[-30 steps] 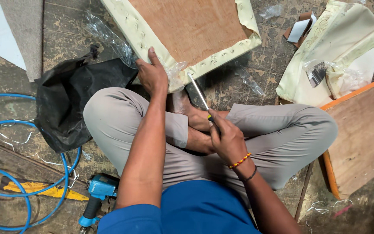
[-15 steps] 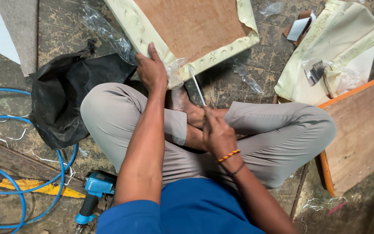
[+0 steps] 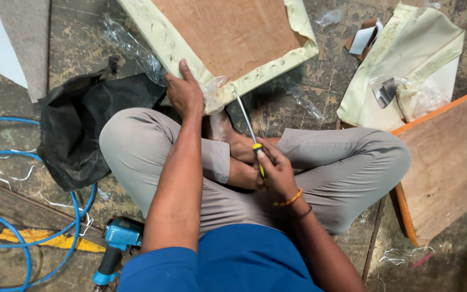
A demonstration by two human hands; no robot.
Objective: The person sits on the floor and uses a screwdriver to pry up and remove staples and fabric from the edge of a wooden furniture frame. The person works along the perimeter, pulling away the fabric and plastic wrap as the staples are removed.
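On the floor [image 3: 277, 116] at far left, a blue hose [image 3: 25, 216] loops beside a blue air stapler [image 3: 115, 243]; just right of the hose lies a crumpled black bag [image 3: 82, 130]; the person sits cross-legged in grey trousers, and the left hand [image 3: 184, 93] is pressed palm-down on the near corner of the panel [image 3: 228, 38], fingers clamped over its pale fabric edge and a scrap of clear plastic wrap; the panel lies back-up just ahead of the knees, brown board showing inside a cream fabric border; the right hand [image 3: 275, 172], an orange band at its wrist, is closed around the yellow-and-black handle of a screwdriver [image 3: 247, 123], whose shaft runs up to the panel's near edge; at right lie a folded piece of cream fabric [image 3: 406, 70] and a wooden board [image 3: 449, 162] with an orange edge.
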